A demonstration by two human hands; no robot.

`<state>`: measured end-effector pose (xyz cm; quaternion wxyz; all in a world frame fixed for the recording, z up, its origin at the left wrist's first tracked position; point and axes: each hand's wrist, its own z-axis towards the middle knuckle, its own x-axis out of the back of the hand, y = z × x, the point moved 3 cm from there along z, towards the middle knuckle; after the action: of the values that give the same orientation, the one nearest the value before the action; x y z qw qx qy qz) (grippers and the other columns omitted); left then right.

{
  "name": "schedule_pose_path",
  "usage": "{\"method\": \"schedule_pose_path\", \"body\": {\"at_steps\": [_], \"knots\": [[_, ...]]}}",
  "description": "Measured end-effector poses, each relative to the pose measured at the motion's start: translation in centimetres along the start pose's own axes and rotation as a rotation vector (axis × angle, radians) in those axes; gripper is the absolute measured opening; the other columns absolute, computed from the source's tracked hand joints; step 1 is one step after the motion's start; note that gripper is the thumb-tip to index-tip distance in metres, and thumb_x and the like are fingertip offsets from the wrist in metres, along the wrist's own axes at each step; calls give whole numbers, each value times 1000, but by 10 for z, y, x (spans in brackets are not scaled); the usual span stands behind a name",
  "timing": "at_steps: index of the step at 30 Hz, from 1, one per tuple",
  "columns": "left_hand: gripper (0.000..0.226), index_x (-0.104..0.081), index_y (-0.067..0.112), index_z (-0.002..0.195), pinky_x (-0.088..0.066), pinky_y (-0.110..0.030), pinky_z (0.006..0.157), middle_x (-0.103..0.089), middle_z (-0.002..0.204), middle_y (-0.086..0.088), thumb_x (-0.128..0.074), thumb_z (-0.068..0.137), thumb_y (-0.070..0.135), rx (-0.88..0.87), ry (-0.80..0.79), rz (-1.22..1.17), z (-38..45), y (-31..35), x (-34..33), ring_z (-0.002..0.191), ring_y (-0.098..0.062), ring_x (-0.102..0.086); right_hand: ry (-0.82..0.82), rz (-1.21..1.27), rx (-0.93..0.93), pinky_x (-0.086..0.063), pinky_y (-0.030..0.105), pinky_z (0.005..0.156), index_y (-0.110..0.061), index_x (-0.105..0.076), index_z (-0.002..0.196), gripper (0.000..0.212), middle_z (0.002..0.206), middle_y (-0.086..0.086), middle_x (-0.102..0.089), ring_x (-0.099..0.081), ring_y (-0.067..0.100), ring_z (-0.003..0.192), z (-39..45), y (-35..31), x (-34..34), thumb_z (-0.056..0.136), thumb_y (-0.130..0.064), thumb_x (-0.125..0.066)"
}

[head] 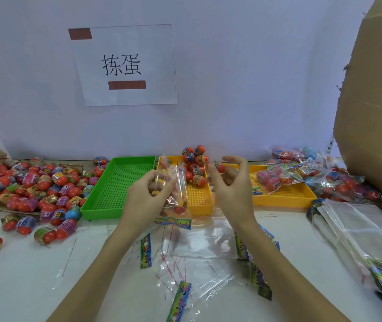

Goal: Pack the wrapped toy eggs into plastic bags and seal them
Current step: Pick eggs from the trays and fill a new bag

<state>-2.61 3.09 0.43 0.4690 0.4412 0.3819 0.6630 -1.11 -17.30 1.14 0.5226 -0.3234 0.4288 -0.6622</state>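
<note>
White wall sign [125,65] reading 拣蛋, left hand [147,194] pinching plastic bag [177,194], right hand [228,182] gripping wrapped egg [218,165].

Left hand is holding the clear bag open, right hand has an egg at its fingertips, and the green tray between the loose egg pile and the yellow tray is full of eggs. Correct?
Not quite. The head view shows the green tray empty; the eggs are heaped in the yellow tray beside it. The rest stands: left hand holds the clear bag, right hand has an egg at its fingertips.
</note>
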Motion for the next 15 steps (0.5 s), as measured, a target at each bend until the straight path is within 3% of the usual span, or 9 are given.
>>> {"method": "schedule_pose_path", "body": {"at_steps": [2,5,9,11,15], "knots": [[11,-69,21,101,-61,-37,48,-79,78,-3,-75,96,29,-33,-52,-1,-1,1,-4,64,-21,-78,-6,210,-78,-63,33,73,-12,-61,119,32,99,6,-78,-77,21,86,0,-8,4,96,-32,-72],[12,-69,24,102,-62,-38,50,-79,80,0,-76,95,30,-115,-144,54,-4,2,-8,66,-19,-77,-117,389,-47,-56,27,56,-12,-63,122,31,102,9,-79,-75,26,73,-1,-23,5,100,-33,-67],[22,-68,27,104,-61,-43,58,-78,85,9,-76,90,42,-207,-185,139,-7,1,-10,62,-28,-73,-237,120,151,-43,28,39,-28,-62,125,24,93,4,-79,-56,25,38,-6,-29,2,102,-34,-64],[24,-68,31,103,-58,-41,60,-76,85,10,-78,88,46,-229,-174,174,-7,0,-11,62,-33,-68,-267,-16,211,-45,30,38,-30,-62,128,26,92,-1,-77,-54,24,36,-9,-28,-1,102,-32,-65],[25,-67,36,104,-58,-34,55,-74,83,10,-77,86,49,-245,-168,192,-7,-2,-11,61,-27,-69,-313,-92,210,-46,27,40,-26,-62,129,27,85,-6,-71,-59,19,39,-15,-24,-8,102,-28,-64]]}}
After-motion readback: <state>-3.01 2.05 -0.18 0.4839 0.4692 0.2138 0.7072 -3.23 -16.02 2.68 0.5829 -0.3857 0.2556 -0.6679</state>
